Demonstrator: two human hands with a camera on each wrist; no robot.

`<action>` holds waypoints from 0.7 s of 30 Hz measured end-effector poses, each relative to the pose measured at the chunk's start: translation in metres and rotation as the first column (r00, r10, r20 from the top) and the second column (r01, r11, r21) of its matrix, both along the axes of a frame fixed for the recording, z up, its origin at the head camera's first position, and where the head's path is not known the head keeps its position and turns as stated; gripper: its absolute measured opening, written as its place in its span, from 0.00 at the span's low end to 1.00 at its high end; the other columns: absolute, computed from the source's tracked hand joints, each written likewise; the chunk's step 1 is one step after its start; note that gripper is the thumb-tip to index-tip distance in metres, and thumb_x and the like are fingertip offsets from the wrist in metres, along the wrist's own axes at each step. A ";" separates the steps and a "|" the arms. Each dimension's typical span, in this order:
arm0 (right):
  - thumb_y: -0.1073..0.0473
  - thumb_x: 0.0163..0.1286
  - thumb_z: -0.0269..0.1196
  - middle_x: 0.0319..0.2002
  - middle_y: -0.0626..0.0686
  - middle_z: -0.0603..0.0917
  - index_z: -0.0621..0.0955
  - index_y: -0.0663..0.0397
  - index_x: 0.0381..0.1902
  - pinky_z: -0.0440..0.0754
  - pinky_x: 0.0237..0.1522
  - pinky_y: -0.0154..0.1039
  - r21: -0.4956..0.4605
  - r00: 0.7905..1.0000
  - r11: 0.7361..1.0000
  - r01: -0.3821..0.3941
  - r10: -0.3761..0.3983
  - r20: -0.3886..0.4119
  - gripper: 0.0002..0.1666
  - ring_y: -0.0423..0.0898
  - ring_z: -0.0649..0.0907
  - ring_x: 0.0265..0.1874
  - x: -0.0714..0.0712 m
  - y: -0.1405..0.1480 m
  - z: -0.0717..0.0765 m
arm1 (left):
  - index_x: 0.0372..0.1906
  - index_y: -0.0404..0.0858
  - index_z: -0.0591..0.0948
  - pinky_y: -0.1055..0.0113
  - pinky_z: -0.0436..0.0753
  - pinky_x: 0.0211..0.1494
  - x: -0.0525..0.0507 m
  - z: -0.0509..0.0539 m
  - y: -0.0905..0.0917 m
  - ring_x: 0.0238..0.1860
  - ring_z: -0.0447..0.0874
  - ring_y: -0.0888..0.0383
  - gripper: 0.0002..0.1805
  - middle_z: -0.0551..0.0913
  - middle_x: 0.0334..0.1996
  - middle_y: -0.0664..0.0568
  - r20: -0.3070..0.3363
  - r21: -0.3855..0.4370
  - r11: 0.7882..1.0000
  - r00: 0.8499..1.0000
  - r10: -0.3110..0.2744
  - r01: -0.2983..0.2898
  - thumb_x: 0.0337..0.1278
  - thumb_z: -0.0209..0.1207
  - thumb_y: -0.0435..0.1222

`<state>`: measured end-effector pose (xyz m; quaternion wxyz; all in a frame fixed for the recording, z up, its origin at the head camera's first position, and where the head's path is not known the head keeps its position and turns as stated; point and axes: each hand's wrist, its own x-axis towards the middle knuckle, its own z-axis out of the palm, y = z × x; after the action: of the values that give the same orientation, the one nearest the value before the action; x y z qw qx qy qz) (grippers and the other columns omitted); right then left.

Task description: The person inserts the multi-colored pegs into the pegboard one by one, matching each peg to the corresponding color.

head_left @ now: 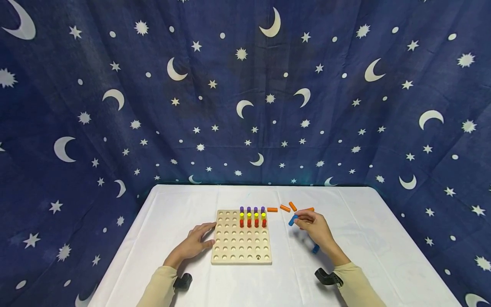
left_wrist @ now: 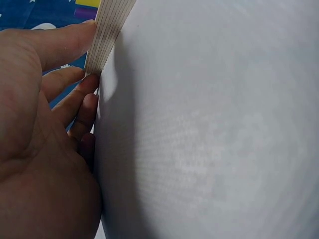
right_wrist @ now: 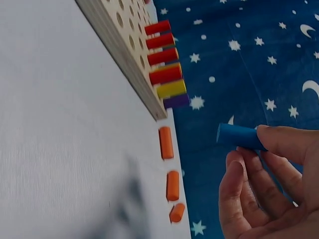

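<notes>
You wear a plain beige left sleeve [head_left: 156, 289] and matching right sleeve [head_left: 359, 285], with a black left wrist camera [head_left: 184, 282] and a curved black right wrist camera [head_left: 327, 277] by the cuffs.

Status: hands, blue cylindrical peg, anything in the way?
Left hand touching left edge of pale wooden pegboard. Right hand pinching blue cylindrical peg, right of board. Orange cylindrical pegs lying near far right corner; nothing visible between held peg and board.
</notes>
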<state>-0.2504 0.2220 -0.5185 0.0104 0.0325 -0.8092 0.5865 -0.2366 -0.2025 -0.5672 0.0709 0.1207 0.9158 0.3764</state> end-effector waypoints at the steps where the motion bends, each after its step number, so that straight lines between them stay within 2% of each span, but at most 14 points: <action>1: 0.59 0.64 0.69 0.42 0.58 0.85 0.80 0.67 0.54 0.86 0.37 0.32 0.003 1.000 1.000 -0.004 0.004 -0.004 0.24 0.37 0.85 0.35 0.000 -0.003 0.000 | 0.71 0.47 0.70 0.39 0.57 0.75 0.000 0.000 0.000 0.72 0.62 0.44 0.34 0.71 0.70 0.49 0.000 0.001 1.000 1.000 0.000 0.000 0.59 0.64 0.45; 9: 0.58 0.62 0.71 0.40 0.59 0.85 0.81 0.63 0.50 0.85 0.36 0.31 -0.004 1.000 1.000 -0.016 0.016 -0.017 0.21 0.36 0.85 0.34 0.003 -0.024 0.002 | 0.71 0.48 0.70 0.40 0.58 0.74 -0.001 -0.003 -0.001 0.72 0.63 0.44 0.34 0.71 0.70 0.49 -0.012 -0.011 1.000 1.000 -0.008 0.008 0.58 0.64 0.47; 16: 0.59 0.61 0.71 0.38 0.55 0.86 0.83 0.60 0.47 0.86 0.35 0.32 0.007 0.997 1.000 0.000 0.001 -0.071 0.17 0.37 0.86 0.34 0.005 -0.042 0.000 | 0.71 0.48 0.69 0.40 0.58 0.75 -0.001 -0.003 -0.001 0.71 0.63 0.45 0.34 0.71 0.70 0.49 -0.019 -0.009 1.000 1.000 -0.012 0.012 0.59 0.63 0.47; 21: 0.60 0.61 0.71 0.38 0.55 0.86 0.84 0.57 0.47 0.86 0.35 0.31 0.013 0.999 1.000 0.002 -0.001 -0.050 0.16 0.40 0.86 0.36 0.010 -0.055 -0.001 | 0.71 0.48 0.69 0.40 0.56 0.75 -0.001 -0.003 -0.001 0.71 0.64 0.45 0.34 0.71 0.70 0.50 -0.012 -0.012 1.000 1.000 -0.014 0.014 0.59 0.63 0.46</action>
<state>-0.2406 0.1668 -0.5194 0.0310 0.0466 -0.8126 0.5801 -0.2380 -0.2037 -0.5698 0.0685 0.1290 0.9176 0.3697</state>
